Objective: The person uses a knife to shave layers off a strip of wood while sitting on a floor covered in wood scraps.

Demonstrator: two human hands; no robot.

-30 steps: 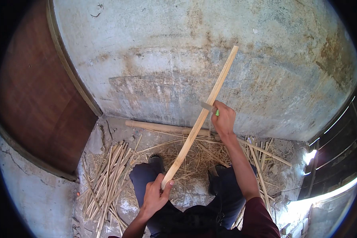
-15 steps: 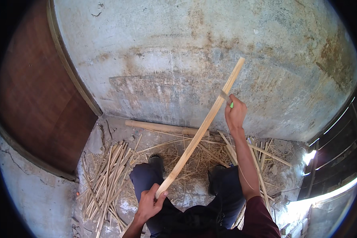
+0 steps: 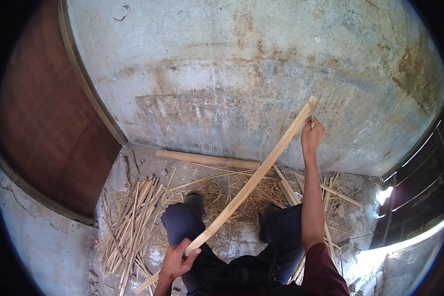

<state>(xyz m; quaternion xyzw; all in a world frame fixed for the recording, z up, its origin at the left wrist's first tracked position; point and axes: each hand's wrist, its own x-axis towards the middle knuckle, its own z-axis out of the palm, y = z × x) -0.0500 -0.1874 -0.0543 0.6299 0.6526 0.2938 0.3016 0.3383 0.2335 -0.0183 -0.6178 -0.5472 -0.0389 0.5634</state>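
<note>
A long, pale bamboo strip slants from above my lap up toward the wall, its far end higher and to the right. My left hand is closed round the near end, thumb on top. Beside the upper part of the strip, my right hand grips a small knife. Only a bit of its green handle and a thin part of the blade show. Whether the blade touches the strip at this moment I cannot tell.
A heap of split bamboo strips lies on the floor at left, with more strips at right. Fibrous shavings cover the ground between my boots. A bamboo pole lies along the wall. A brown door stands left.
My right hand with the knife has moved right, toward the strip's far end. The strip's far end has swung down and right, while my left hand has shifted slightly left and down.
</note>
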